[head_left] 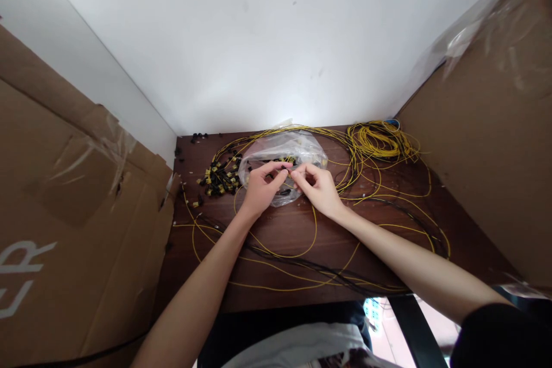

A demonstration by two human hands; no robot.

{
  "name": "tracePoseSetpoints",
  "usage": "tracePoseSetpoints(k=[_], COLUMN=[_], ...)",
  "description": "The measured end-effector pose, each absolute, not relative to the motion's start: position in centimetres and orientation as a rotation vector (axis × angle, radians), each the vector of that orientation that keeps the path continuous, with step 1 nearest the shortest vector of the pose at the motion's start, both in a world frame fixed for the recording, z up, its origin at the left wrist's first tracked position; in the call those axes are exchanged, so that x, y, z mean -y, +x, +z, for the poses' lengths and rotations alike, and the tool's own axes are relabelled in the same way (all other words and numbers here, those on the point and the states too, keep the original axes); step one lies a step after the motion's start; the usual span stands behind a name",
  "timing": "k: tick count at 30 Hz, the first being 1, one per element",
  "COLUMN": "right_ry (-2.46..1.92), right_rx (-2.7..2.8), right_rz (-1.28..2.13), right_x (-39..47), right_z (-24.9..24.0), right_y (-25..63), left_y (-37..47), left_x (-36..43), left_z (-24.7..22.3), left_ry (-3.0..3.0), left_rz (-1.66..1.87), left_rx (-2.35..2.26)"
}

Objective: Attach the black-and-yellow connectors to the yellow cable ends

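Observation:
My left hand [264,185] and my right hand [317,187] meet fingertip to fingertip above a clear plastic bag [308,148]. Between the left thumb and fingers is a small black piece [283,168], too small to make out fully. The right thumb and forefinger pinch close beside it, on what seems to be the end of a thin yellow wire; the fingers hide most of it. Dark and yellow small parts show inside the bag. Left of the bag lies a pile of black connectors with yellow ends [219,177].
A coil of yellow wire [379,141] lies at the back right. Loose yellow and black wires [302,264] loop across the brown table [280,236]. Cardboard stands at the left [86,213] and right [487,126], with a white wall [259,40] behind.

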State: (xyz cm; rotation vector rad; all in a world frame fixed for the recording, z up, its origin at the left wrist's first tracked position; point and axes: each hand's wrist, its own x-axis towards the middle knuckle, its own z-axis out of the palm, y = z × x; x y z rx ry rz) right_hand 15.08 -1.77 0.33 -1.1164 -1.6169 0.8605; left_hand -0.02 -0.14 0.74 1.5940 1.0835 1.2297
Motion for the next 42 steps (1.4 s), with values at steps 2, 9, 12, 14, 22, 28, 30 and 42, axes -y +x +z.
tracePoseSetpoints(k=[2, 9, 12, 14, 22, 28, 30, 42], right_ry=[-1.119, -1.069, -1.079, -1.084, -1.062, -1.014, -0.987, -0.956], right_rx=[1.554, 1.408, 1.447, 1.477, 1.511, 1.373, 1.293, 1.276], right_rz=[0.881, 0.951, 0.905, 0.868, 0.861, 1.090, 1.131, 1.145], right_x=[1.7, 1.4, 1.4, 1.4, 1.2, 0.8, 0.6, 0.8], right_z=[0.3, -0.1, 0.0, 0.1, -0.2, -0.2, -0.2, 0.5], right_y=[15.0, 15.0, 15.0, 15.1, 15.3, 15.2, 15.2, 15.0], left_y=[0.1, -0.2, -0.3, -0.3, -0.2, -0.3, -0.4, -0.5], left_x=[0.2, 0.2, 0.2, 0.2, 0.3, 0.1, 0.1, 0.1], left_z=[1.0, 1.0, 0.7, 0.6, 1.0, 1.0, 0.9, 0.9], left_ry=[1.578, 1.713, 1.787, 1.850, 1.987, 1.966, 1.947, 1.894], left_rz=[1.241, 1.152, 1.125, 1.108, 1.063, 1.045, 1.050, 1.050], left_rx=[-1.084, -1.063, -1.050, -1.032, -1.017, -1.010, -1.000, -1.009])
